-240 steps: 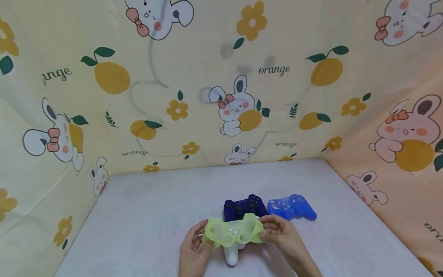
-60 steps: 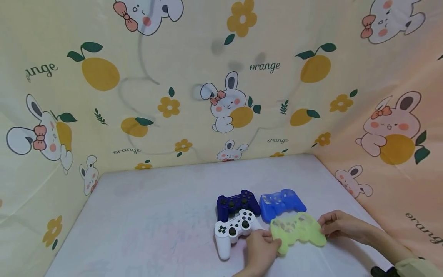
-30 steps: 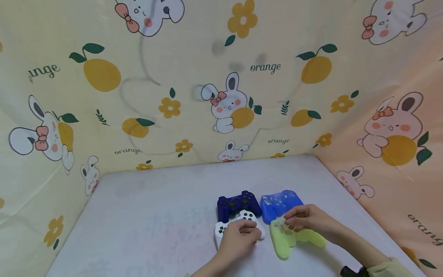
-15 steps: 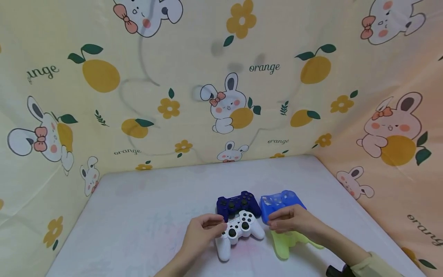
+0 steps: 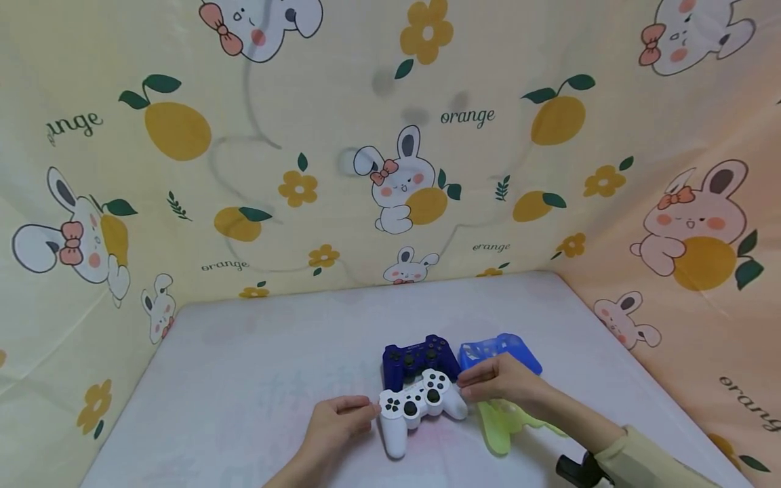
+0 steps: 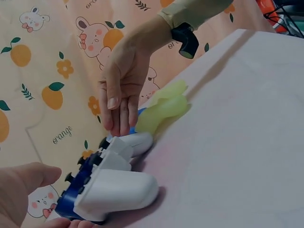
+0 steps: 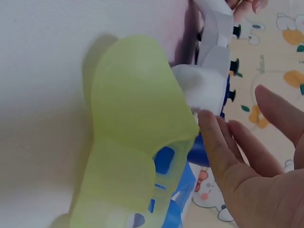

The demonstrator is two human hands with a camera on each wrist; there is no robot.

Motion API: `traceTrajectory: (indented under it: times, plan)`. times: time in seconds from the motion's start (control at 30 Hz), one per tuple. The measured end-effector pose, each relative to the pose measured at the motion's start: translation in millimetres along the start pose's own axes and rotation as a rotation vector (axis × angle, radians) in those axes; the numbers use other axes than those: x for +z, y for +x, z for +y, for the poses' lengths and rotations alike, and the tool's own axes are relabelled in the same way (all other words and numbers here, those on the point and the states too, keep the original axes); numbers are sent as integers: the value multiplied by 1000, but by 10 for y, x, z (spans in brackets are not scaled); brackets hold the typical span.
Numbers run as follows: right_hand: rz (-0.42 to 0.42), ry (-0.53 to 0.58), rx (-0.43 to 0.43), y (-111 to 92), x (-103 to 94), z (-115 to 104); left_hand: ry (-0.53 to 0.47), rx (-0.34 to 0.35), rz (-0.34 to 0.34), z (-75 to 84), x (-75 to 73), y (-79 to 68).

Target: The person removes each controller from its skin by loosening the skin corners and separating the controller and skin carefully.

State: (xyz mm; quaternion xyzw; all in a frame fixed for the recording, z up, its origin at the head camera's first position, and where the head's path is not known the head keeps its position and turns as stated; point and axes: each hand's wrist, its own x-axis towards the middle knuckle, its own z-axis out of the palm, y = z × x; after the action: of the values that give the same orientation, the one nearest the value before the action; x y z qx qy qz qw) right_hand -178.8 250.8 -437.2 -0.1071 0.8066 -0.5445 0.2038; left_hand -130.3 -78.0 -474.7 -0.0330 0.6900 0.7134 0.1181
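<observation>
A white game controller (image 5: 421,405) lies on the table, its grips toward me, in front of a dark blue controller (image 5: 421,358). My left hand (image 5: 334,434) is at its left end, thumb raised away from the fingers; whether the fingertips touch it I cannot tell. At the right end is my right hand (image 5: 512,390), fingers extended and thumb apart in the right wrist view, nothing held. Beneath and beside that hand lies a yellow-green silicone controller cover (image 7: 128,114), partly hidden in the head view. Behind it rests a blue silicone cover (image 5: 503,349).
The white tabletop (image 5: 256,386) stretches left of the controllers and behind them. Patterned cloth walls (image 5: 342,135) enclose the back and both sides. A black device (image 5: 579,469) is on the right wrist.
Eight seconds ago both hands held the yellow-green cover above the white controller. It was laid down at the right and released; afterward both hands moved left, to either side of the white controller.
</observation>
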Motion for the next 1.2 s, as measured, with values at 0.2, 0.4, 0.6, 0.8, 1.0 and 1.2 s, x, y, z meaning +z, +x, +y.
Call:
traceTrajectory:
  times: [0.2,0.4,0.6,0.8,1.0,1.2]
  plan:
    - [28,-19,-20,52,60,39,-21,-28,-2,-113,36,12]
    - [45,-34,-29,81,98,63,25,-21,-9,-171,85,20]
    - [44,-71,9,137,125,47,-21,-38,-20,-216,165,70]
    - [4,-90,29,229,153,52,-27,-28,-4,-231,212,86]
    - [0,-144,40,298,237,38,-21,-31,15,-233,219,89]
    - [33,-205,22,310,321,-44,-31,12,-5,-246,164,83]
